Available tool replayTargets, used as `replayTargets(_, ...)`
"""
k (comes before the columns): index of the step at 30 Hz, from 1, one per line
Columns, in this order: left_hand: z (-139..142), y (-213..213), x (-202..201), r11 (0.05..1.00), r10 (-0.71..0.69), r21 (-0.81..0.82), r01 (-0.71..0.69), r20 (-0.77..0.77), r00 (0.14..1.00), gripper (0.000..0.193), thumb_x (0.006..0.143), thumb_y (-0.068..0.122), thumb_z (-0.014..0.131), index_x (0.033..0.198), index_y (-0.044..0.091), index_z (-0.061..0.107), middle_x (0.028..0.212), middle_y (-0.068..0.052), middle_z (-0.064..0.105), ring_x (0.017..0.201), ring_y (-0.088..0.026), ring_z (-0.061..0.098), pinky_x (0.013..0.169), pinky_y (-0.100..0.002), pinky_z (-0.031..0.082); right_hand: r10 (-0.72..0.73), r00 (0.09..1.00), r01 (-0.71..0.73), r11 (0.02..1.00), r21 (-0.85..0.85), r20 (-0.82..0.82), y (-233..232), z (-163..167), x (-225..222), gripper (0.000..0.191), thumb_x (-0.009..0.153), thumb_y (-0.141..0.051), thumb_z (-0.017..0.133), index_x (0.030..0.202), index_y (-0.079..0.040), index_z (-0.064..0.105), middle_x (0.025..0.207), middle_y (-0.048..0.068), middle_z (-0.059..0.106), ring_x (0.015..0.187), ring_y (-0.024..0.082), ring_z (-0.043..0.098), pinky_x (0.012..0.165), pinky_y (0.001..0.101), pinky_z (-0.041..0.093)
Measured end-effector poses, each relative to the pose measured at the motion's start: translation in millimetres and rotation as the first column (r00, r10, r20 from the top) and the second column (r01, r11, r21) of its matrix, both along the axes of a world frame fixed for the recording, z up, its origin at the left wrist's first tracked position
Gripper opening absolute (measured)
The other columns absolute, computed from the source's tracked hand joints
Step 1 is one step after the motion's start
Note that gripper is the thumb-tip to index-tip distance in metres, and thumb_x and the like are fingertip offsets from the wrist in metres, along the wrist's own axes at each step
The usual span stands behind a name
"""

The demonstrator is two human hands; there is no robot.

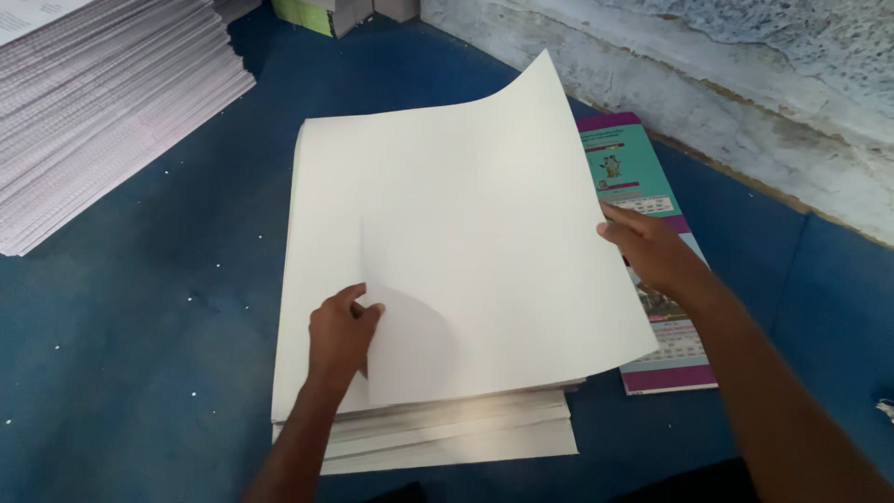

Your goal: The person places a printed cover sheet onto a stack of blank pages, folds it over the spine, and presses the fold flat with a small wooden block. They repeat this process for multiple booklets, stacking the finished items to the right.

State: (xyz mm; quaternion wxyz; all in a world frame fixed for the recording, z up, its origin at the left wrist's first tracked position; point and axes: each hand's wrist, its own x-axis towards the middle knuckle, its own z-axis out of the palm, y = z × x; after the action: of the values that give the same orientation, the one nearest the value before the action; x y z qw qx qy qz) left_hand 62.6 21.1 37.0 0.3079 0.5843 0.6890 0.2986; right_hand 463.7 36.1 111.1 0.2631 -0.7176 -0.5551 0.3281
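Where the thick stack of plain white paper sheets (438, 438) lies on the dark blue table surface (140, 307), a top white sheet (466, 233) lifted and curled, far corner raised. Left hand (341, 328) at the sheet's near left edge, fingers curled shut on that edge, thumb over the top. Right hand (652, 251) at the sheet's right edge, fingers closed in a pinch on it, palm down. Just right of the stack, touching or nearly so, a flat teal and purple printed cover (652, 186), partly hidden under the right hand and the lifted sheet. Far left, well apart, a tall pile of white ruled pages (93, 112), fanned at its edges. Behind, along the right, a worn whitish wall ledge (726, 112). Top centre, near the table's far edge, a green-edged block (307, 14), cut off by the frame.
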Motion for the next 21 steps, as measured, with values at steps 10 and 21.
replayTargets(10,3.6,5.5,16.4,0.993,-0.119,-0.057,0.106,-0.312,0.943,0.045,0.091,0.025,0.075,0.126,-0.002,0.066,0.104,-0.022,0.07,0.093,-0.034,0.072,0.085,-0.042,0.059,0.215,0.963,-0.259,0.911,0.321,0.165,-4.9,-12.7,-51.6,0.057,0.103,-0.035,0.041,0.156,-0.013,0.046,0.167,0.022,0.03,0.155,0.038,0.025,0.122,0.0497,0.022)
replayTargets(21,-47.0,58.6,31.6,0.941,-0.324,0.041,0.337,-0.18,0.929,0.053,0.074,-0.006,0.06,0.124,0.009,0.069,0.11,-0.015,0.07,0.104,-0.03,0.069,0.091,-0.041,0.057,0.298,0.815,-0.55,0.667,0.502,0.498,-2.6,-43.0,-93.0,0.053,0.1,-0.031,0.06,0.147,-0.006,0.056,0.156,0.028,0.044,0.146,0.048,0.04,0.117,0.0546,0.033)
